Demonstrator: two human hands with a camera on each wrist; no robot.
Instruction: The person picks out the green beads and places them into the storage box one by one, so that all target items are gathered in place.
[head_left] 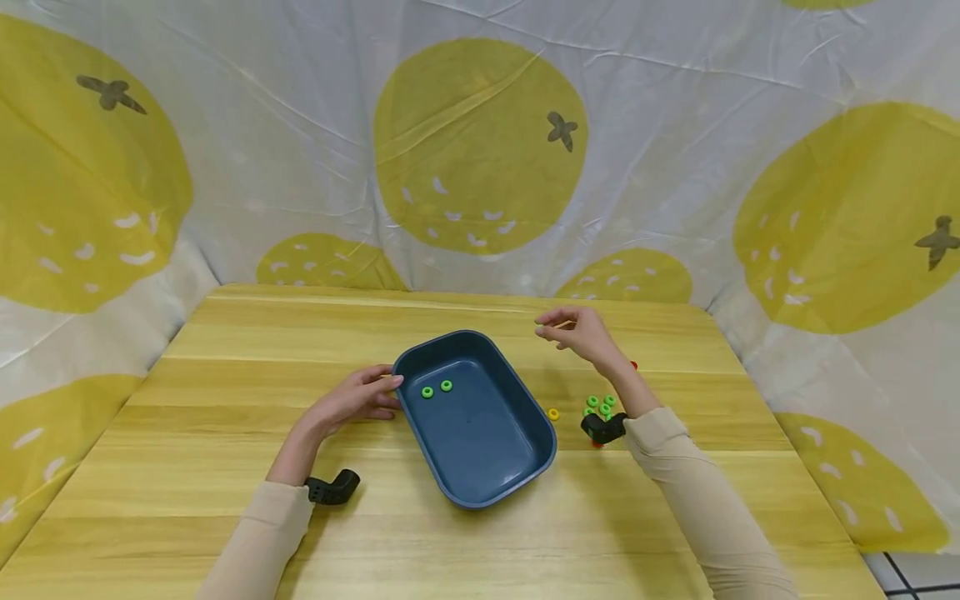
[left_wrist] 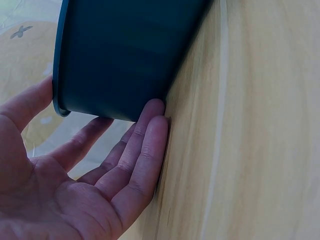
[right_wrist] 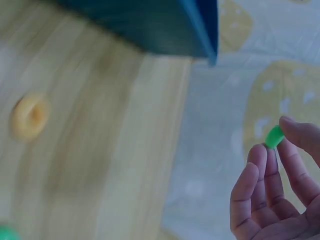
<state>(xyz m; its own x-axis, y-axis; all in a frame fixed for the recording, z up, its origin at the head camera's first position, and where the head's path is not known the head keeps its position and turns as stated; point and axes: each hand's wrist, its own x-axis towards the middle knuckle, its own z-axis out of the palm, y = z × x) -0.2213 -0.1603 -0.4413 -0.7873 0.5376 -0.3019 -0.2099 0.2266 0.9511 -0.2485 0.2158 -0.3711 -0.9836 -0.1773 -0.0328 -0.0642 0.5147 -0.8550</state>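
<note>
A dark blue plastic basin (head_left: pixel 480 433) stands on the wooden table, and two small green rings (head_left: pixel 437 389) lie inside it near the far left. My left hand (head_left: pixel 360 396) is at its left side, thumb at the rim and fingertips against the outer wall (left_wrist: pixel 115 55), low by the tabletop. My right hand (head_left: pixel 577 332) is raised beyond the basin's right side. Between its thumb and fingers it pinches a green ring (right_wrist: pixel 274 136), seen edge-on in the right wrist view.
Right of the basin lies a yellow ring (head_left: pixel 553 414). Several green rings (head_left: pixel 604 408) are clustered beneath the right forearm, with a bit of red (head_left: pixel 634 365) showing beside it. A lemon-patterned cloth (head_left: pixel 480 150) hangs behind the wooden table (head_left: pixel 337 317).
</note>
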